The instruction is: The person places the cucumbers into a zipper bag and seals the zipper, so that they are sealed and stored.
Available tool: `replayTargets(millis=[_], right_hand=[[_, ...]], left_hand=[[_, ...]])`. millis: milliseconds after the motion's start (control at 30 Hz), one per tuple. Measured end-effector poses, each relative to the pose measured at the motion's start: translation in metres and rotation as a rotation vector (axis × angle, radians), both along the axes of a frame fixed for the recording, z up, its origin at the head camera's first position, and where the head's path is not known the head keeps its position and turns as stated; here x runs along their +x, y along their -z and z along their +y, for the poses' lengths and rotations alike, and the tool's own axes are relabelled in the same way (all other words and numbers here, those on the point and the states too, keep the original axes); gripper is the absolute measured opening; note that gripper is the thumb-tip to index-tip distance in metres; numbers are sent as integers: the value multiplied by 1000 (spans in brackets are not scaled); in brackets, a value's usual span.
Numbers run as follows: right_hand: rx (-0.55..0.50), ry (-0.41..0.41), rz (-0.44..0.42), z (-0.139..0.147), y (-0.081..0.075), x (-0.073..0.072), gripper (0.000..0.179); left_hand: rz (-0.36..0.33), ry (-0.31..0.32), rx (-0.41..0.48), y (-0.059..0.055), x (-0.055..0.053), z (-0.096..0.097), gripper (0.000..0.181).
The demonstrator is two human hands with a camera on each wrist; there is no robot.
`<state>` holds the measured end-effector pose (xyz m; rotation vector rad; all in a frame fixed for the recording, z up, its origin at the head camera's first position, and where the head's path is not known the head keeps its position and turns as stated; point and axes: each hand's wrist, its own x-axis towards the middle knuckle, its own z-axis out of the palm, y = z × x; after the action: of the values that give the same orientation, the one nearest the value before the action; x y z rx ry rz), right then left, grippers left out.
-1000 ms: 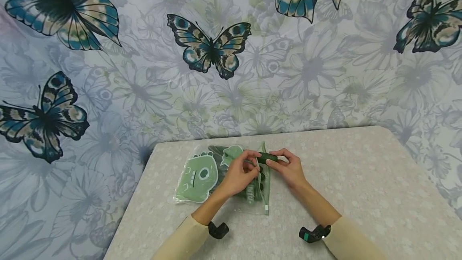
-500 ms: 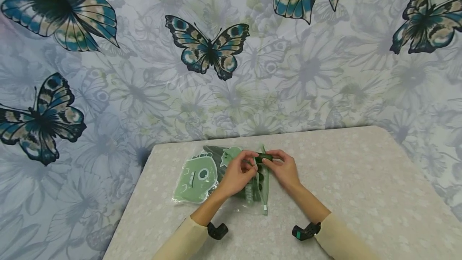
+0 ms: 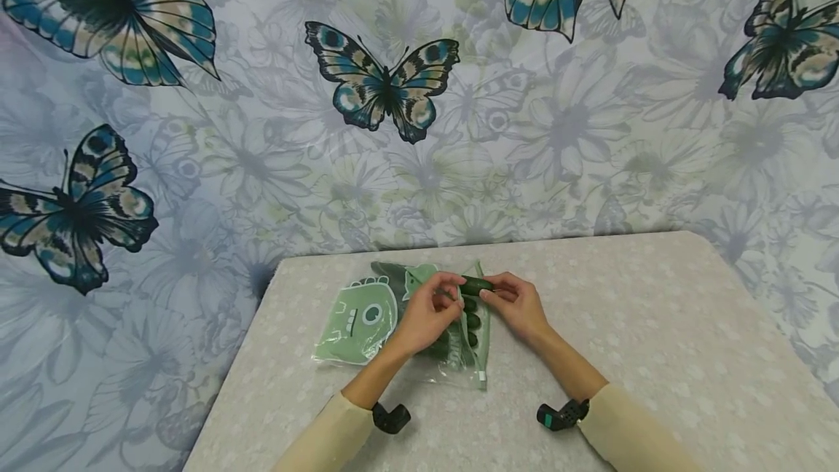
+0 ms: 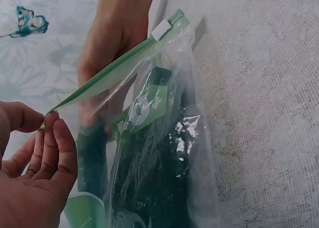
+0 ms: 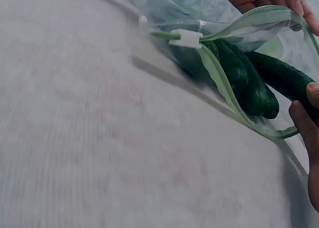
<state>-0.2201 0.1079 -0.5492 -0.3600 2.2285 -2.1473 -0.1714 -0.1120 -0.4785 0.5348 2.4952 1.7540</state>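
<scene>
A clear zip bag with green cartoon prints lies on the table, its green-edged mouth facing right and spread apart. My left hand pinches the rim of the mouth between thumb and fingers. In my right hand is a dark green cucumber, gripped near its outer end, with the other end inside the bag. Several more cucumbers lie side by side within the bag. A white zip slider sits at the near end of the mouth. The bag's film partly veils the contents in the left wrist view.
A pale patterned cloth covers the table, whose far edge meets a butterfly-print backdrop. Black cameras are worn on both wrists, below the bag in the head view.
My right hand has shifted slightly left, and the cucumber has gone further into the bag. The left hand keeps its pinch on the rim. More cucumbers show at the mouth now.
</scene>
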Motion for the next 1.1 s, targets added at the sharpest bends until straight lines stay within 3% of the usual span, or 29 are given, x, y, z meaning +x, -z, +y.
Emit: replayTargets(millis=[167, 267, 367, 567, 667, 867, 1100], right_hand=[[-184, -26, -77, -13, -4, 0, 34], [-213, -24, -94, -18, -6, -1, 36], [-101, -12, -66, -20, -6, -1, 36], [394, 97, 136, -16, -8, -3, 36], [530, 131, 205, -14, -9, -4, 37], [528, 148, 184, -16, -9, -1, 36], [486, 95, 189, -9, -6, -2, 27]], left_hand=[[-4, 7, 14, 0, 1, 0, 38], [-19, 2, 20, -1, 1, 1, 38], [-36, -1, 24, -1, 1, 0, 38], [-46, -1, 26, 3, -2, 2, 37], [-60, 4, 31, 4, -2, 3, 37], [-72, 13, 20, 5, -3, 6, 38], [-69, 8, 36, 7, -6, 8, 36]])
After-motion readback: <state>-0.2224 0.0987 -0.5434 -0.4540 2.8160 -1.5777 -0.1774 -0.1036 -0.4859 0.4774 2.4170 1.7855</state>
